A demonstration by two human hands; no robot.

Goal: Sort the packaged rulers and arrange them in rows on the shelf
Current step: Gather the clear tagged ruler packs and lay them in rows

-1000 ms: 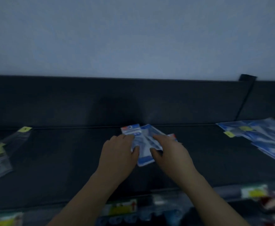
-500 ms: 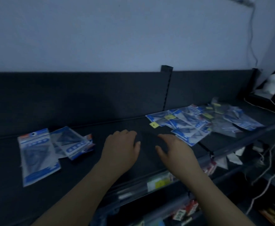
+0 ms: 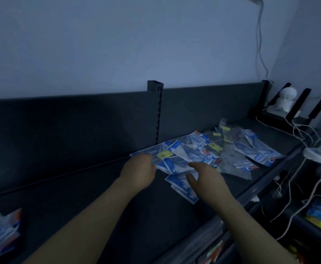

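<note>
Packets of rulers (image 3: pixel 190 157) lie in a loose, overlapping heap on the dark shelf (image 3: pixel 75 191), towards its right half and just in front of the back panel, seen from the head camera, the only view. Most are blue-and-white printed sleeves; a few clear ones with small yellow tags sit further right. A second small group of packets (image 3: pixel 1 233) rests at the near left edge, well apart from the heap.

The left hand (image 3: pixel 138 173) reaches to the heap's left end with fingers curled down onto the edge of a packet; whether it has pinched the film or merely rests on it cannot be told. The right hand (image 3: pixel 206 178) is spread open, palm down, above the nearest blue packet (image 3: pixel 180 184), which juts towards the shelf's front lip, and holds nothing that can be seen.

Judging by their look, these packets should be light and flat, each stiffened somewhat by the ruler inside, with glossy film that would slide readily over its neighbours. A pull on one is likely to drag or scatter others. The likeliest sound hold is a pinch across a free edge or the printed header end, thumb beneath and fingers above, with the other hand pressing the heap still. White cables (image 3: pixel 297 130) trail at the far right, clear of both hands.
</note>
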